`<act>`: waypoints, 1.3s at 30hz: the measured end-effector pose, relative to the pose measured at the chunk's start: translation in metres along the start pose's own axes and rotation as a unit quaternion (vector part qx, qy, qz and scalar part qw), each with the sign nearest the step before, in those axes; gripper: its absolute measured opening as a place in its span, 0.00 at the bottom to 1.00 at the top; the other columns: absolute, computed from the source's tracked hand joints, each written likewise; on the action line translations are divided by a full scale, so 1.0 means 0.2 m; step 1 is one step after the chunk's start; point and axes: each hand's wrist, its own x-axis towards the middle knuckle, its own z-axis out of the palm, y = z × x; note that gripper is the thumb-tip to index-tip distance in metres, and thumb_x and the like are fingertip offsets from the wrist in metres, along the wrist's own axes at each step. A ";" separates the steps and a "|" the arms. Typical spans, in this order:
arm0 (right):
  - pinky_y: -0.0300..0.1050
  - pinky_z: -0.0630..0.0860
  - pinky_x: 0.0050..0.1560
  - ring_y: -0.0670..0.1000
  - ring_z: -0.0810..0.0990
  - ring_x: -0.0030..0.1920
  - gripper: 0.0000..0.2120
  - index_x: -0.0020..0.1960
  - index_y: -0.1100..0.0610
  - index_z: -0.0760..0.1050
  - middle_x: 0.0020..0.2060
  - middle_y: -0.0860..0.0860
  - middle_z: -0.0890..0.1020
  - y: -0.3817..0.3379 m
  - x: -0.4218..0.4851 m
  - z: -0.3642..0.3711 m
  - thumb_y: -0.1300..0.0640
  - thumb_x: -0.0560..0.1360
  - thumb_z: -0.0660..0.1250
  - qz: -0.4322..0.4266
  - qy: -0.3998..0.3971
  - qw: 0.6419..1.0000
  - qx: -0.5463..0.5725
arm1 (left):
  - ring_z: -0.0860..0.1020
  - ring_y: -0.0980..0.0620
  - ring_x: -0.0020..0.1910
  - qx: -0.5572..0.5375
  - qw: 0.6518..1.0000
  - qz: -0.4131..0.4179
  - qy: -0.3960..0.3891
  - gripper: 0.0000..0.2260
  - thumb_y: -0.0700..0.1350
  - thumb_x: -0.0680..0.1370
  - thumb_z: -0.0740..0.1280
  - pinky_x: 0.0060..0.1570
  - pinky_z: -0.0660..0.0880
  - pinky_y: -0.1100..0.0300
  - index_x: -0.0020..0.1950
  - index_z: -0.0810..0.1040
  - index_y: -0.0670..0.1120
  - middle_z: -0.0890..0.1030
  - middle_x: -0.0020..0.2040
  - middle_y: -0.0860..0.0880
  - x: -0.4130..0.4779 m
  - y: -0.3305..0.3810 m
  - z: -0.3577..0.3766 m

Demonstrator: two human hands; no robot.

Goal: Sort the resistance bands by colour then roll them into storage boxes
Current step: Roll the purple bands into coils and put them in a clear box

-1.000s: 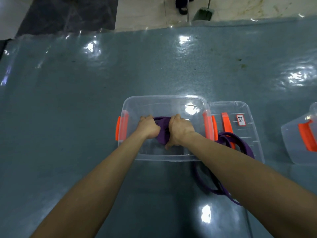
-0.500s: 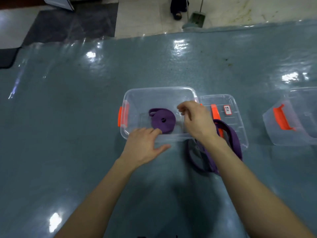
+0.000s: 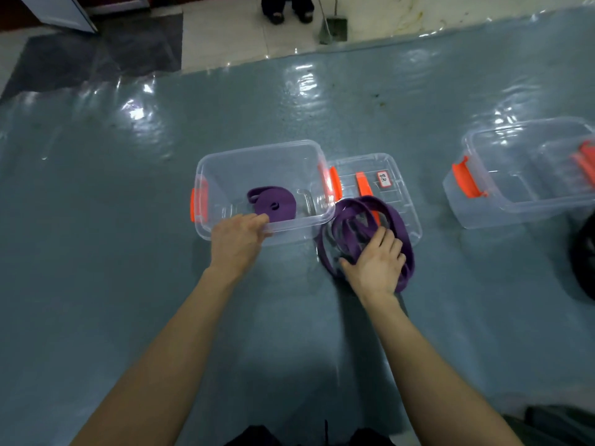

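Note:
A clear storage box [image 3: 257, 149] with orange latches stands mid-table. Inside it lies a rolled purple resistance band [image 3: 274, 206]. My left hand [image 3: 237, 241] grips the box's near rim, fingers curled over the edge. Right of the box, a loose tangle of purple bands [image 3: 401, 222] lies partly on the box's clear lid [image 3: 391, 165]. My right hand [image 3: 377, 262] rests palm-down on that tangle, thumb spread and fingers reaching among the loops.
A second clear box [image 3: 521, 130] with orange latches sits at the right. A black object [image 3: 583, 255] shows at the right edge. The table has a glossy blue-grey cover [image 3: 128, 220]. Beyond the far edge are a person's feet [image 3: 286, 9] and a dustpan [image 3: 335, 27].
Both hands have left the roll, which stays in the box. My left hand moved to the near rim and took hold of it. My right hand moved right, down onto the loose purple bands.

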 end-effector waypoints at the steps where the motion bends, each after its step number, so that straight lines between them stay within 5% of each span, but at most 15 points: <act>1: 0.63 0.73 0.65 0.65 0.72 0.69 0.58 0.78 0.66 0.61 0.72 0.64 0.72 -0.01 0.01 0.01 0.36 0.63 0.83 0.009 -0.006 1.000 -0.021 | 0.77 0.45 0.34 0.007 1.000 -0.006 0.002 0.10 0.51 0.78 0.76 0.30 0.68 0.55 0.43 0.78 0.50 0.81 0.35 0.50 0.00 0.00 0.01; 6: 0.61 0.76 0.59 0.64 0.76 0.59 0.38 0.65 0.63 0.68 0.58 0.63 0.78 0.05 0.08 0.00 0.47 0.64 0.82 0.026 0.016 0.997 -0.065 | 0.75 0.47 0.32 0.020 1.000 -0.001 0.021 0.10 0.53 0.78 0.76 0.33 0.61 0.56 0.43 0.79 0.50 0.80 0.34 0.51 0.00 0.00 0.02; 9: 0.61 0.76 0.59 0.64 0.78 0.60 0.36 0.64 0.62 0.69 0.57 0.61 0.81 0.10 0.08 -0.04 0.46 0.66 0.81 0.030 -0.015 0.999 -0.021 | 0.76 0.46 0.34 0.034 0.999 -0.005 0.038 0.11 0.55 0.79 0.75 0.33 0.63 0.55 0.44 0.79 0.50 0.80 0.36 0.51 0.00 0.00 0.03; 14: 0.58 0.80 0.56 0.65 0.83 0.51 0.14 0.56 0.61 0.77 0.53 0.59 0.80 0.18 0.06 -0.12 0.55 0.75 0.74 -0.001 -0.018 0.989 0.144 | 0.77 0.46 0.41 0.033 0.998 -0.011 0.061 0.13 0.56 0.79 0.74 0.42 0.69 0.51 0.47 0.74 0.50 0.80 0.41 0.52 -0.02 0.01 0.05; 20: 0.51 0.76 0.48 0.58 0.78 0.45 0.07 0.46 0.55 0.77 0.48 0.54 0.77 0.19 -0.14 -0.39 0.56 0.74 0.75 -0.011 0.046 0.959 0.279 | 0.77 0.42 0.63 -0.043 0.999 -0.010 -0.003 0.24 0.52 0.76 0.75 0.66 0.72 0.44 0.70 0.75 0.48 0.79 0.64 0.47 -0.03 0.00 -0.01; 23: 0.45 0.69 0.43 0.54 0.76 0.42 0.05 0.44 0.55 0.79 0.45 0.51 0.77 0.18 -0.25 -0.53 0.57 0.72 0.75 -0.039 0.061 0.954 0.291 | 0.76 0.45 0.64 -0.190 0.976 -0.033 0.103 0.21 0.46 0.78 0.75 0.68 0.73 0.46 0.70 0.77 0.47 0.77 0.64 0.47 -0.23 0.08 -0.06; 25: 0.39 0.67 0.38 0.51 0.76 0.39 0.06 0.41 0.53 0.78 0.42 0.49 0.77 0.15 -0.34 -0.60 0.56 0.70 0.76 -0.055 0.063 0.950 0.300 | 0.79 0.48 0.61 -0.313 0.939 -0.075 0.119 0.14 0.46 0.80 0.74 0.66 0.76 0.50 0.65 0.80 0.48 0.80 0.61 0.49 -0.41 0.14 -0.04; 27: 0.34 0.67 0.36 0.46 0.75 0.38 0.08 0.39 0.52 0.76 0.40 0.48 0.76 0.08 -0.45 -0.65 0.56 0.68 0.76 -0.083 0.066 0.948 0.302 | 0.83 0.47 0.58 -0.501 0.843 -0.193 0.026 0.13 0.53 0.81 0.74 0.61 0.81 0.49 0.60 0.80 0.49 0.82 0.59 0.48 -0.56 0.19 -0.03; 30: 0.38 0.68 0.37 0.48 0.73 0.36 0.08 0.40 0.54 0.77 0.40 0.47 0.75 -0.07 -0.70 -0.67 0.55 0.67 0.77 -0.148 0.067 0.937 0.309 | 0.85 0.38 0.59 -0.746 0.527 -0.379 -0.150 0.22 0.61 0.82 0.70 0.57 0.83 0.40 0.65 0.76 0.45 0.81 0.64 0.39 -0.77 0.20 -0.07; 32: 0.45 0.69 0.40 0.50 0.73 0.37 0.10 0.40 0.54 0.77 0.40 0.48 0.75 -0.20 -0.89 -0.62 0.55 0.68 0.77 -0.180 0.069 0.926 0.324 | 0.83 0.31 0.64 -0.799 0.401 -0.390 -0.219 0.32 0.65 0.80 0.71 0.63 0.79 0.29 0.70 0.72 0.42 0.78 0.67 0.33 -0.92 0.19 -0.09; 35: 0.46 0.74 0.45 0.49 0.77 0.42 0.15 0.48 0.53 0.81 0.44 0.47 0.76 -0.32 -1.11 -0.45 0.47 0.69 0.81 -0.242 0.028 0.916 0.318 | 0.84 0.34 0.60 -0.845 0.343 -0.349 -0.214 0.35 0.65 0.80 0.71 0.70 0.76 0.32 0.72 0.74 0.36 0.81 0.64 0.34 -1.10 0.14 -0.10; 37: 0.46 0.76 0.52 0.49 0.79 0.50 0.29 0.59 0.50 0.80 0.52 0.46 0.76 -0.34 -1.19 -0.31 0.32 0.68 0.79 -0.253 -0.091 0.929 0.254 | 0.85 0.44 0.46 -0.847 0.364 -0.355 -0.152 0.24 0.59 0.84 0.68 0.54 0.85 0.48 0.69 0.79 0.39 0.85 0.55 0.40 -1.17 0.05 -0.06; 39: 0.47 0.76 0.61 0.48 0.79 0.58 0.38 0.67 0.49 0.78 0.59 0.46 0.77 -0.32 -1.24 -0.17 0.23 0.69 0.71 -0.246 -0.209 0.922 0.213 | 0.83 0.49 0.37 -0.809 0.426 -0.392 -0.101 0.17 0.50 0.85 0.69 0.39 0.82 0.56 0.69 0.80 0.41 0.85 0.49 0.44 -1.25 -0.07 0.01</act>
